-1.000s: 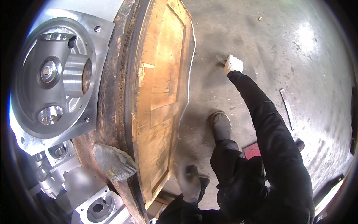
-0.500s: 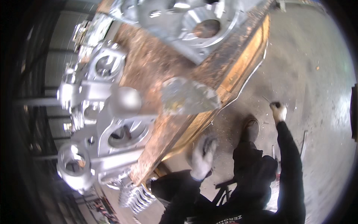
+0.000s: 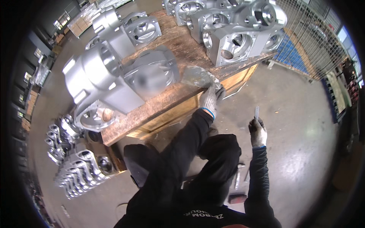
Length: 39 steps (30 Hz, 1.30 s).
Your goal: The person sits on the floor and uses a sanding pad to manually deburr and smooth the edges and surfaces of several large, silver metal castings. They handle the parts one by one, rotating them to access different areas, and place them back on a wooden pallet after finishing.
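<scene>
A crumpled clear plastic bag [image 3: 198,77] lies at the front edge of the wooden workbench [image 3: 182,43]. My left hand [image 3: 210,99], in a pale knitted glove with dark fingertips, is closed at the bag's near corner; its fingers are partly hidden. Out over the floor on the right, my gloved right hand [image 3: 257,132] is closed around a thin flat metal strip [image 3: 257,112], which points upward from the fingers. Left of the bag stands a large silver metal casting [image 3: 89,74] with round openings. More silver castings [image 3: 243,41] are grouped on the bench's right part.
Several smaller castings [image 3: 81,167] are stacked low at the left. Tools, among them a wrench-like one [image 3: 238,175], lie on the floor by my right leg, near a red block [image 3: 237,198]. A wire fence [image 3: 310,41] stands at the far right.
My left hand has moved up from beside my leg to the bag at the bench edge. The view has turned and shows more castings. My right hand still holds the metal strip.
</scene>
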{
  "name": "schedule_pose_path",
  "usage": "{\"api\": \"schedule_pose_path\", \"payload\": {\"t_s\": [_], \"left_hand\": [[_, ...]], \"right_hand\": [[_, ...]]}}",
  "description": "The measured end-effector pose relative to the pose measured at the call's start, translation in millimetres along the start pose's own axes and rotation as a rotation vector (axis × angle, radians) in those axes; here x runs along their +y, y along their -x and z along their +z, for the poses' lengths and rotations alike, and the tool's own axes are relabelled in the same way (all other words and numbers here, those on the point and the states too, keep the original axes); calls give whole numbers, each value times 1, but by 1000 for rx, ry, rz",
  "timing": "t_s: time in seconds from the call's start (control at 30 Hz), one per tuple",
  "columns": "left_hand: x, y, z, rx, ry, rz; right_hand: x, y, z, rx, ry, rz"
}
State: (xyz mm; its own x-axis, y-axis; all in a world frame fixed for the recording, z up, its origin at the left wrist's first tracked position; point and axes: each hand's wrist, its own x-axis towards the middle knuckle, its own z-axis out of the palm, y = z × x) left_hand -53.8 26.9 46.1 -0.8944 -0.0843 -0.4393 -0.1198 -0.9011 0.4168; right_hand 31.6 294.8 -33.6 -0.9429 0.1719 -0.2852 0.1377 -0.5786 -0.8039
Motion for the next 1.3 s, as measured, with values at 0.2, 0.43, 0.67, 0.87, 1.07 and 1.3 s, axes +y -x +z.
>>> {"api": "schedule_pose_path", "payload": {"t_s": [0.2,0.43,0.67,0.87,1.07,1.3], "left_hand": [[25,43,-51,-117,-335,200],[60,151,-127,-65,-361,227],[101,234,-191,-1,-725,428],[113,266,-232,33,-467,424],[114,285,-246,60,-598,586],[140,314,-219,4,-427,421]], "right_hand": [[-75,79,120,-157,204,-85],[-43,124,175,-338,209,-29],[-14,171,214,-482,453,-218],[12,201,251,-578,663,-226],[30,221,265,-612,859,-348],[37,236,273,-637,937,-422]]}}
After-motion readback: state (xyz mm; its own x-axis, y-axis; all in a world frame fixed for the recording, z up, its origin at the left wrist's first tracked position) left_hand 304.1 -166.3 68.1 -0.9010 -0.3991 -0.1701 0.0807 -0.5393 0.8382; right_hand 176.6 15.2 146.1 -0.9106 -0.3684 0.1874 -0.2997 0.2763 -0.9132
